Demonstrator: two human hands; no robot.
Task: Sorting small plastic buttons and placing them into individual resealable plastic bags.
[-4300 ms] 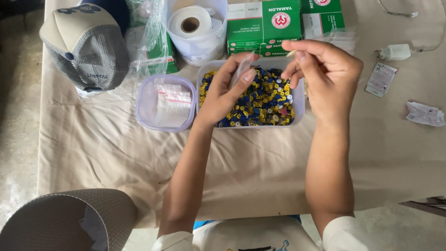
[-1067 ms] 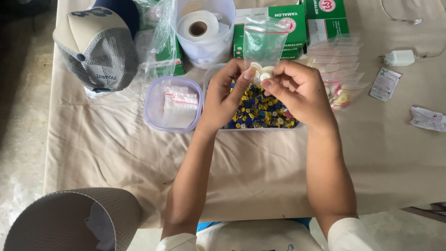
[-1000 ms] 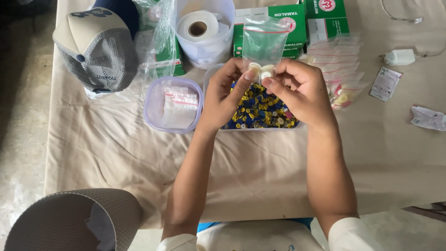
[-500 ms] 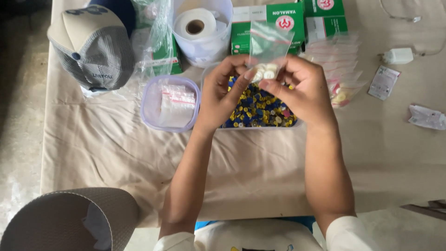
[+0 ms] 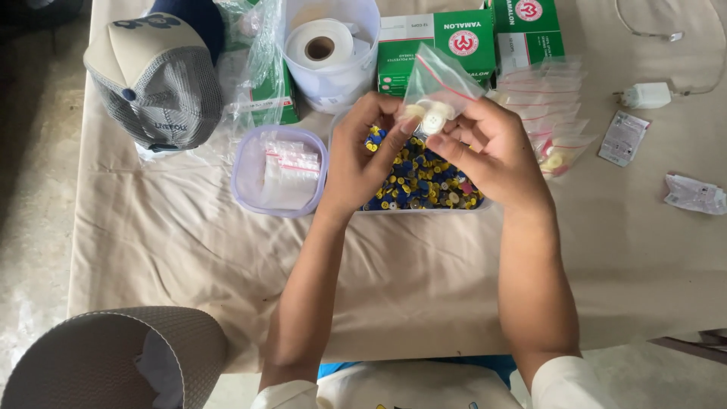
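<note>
Both sets of fingertips pinch shut on a small clear zip bag with a few pale buttons already inside; its red-striped mouth stands unsealed, I judge. The left hand and right hand hold it above the tray of blue and yellow buttons (filled bags lie at three o'clock, empty bags in a tub at nine), forearms angled up from six.

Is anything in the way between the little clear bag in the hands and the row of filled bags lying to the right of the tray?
Nothing visible does. The left hand and right hand hold the small clear bag above the tray of blue and yellow buttons. The filled bags lie just right of it on bare cloth.
</note>
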